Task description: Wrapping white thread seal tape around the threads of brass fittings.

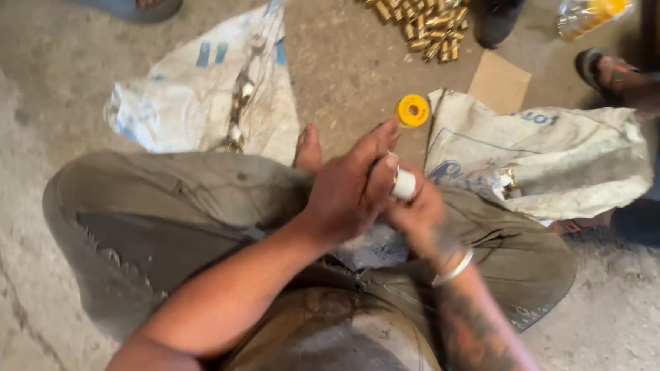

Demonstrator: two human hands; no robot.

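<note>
Head view, looking down at your lap: you are sitting cross-legged on a concrete floor. Your left hand and right hand are meeting above your knees, both closing together on a small white-wrapped fitting, fingers pinching its sides. It is looking small, rigid and probably light; the smooth wrapping may be slippery, so gripping the bare end seems safest. A yellow tape spool is lying just beyond, and brass fittings are heaped farther off.
</note>
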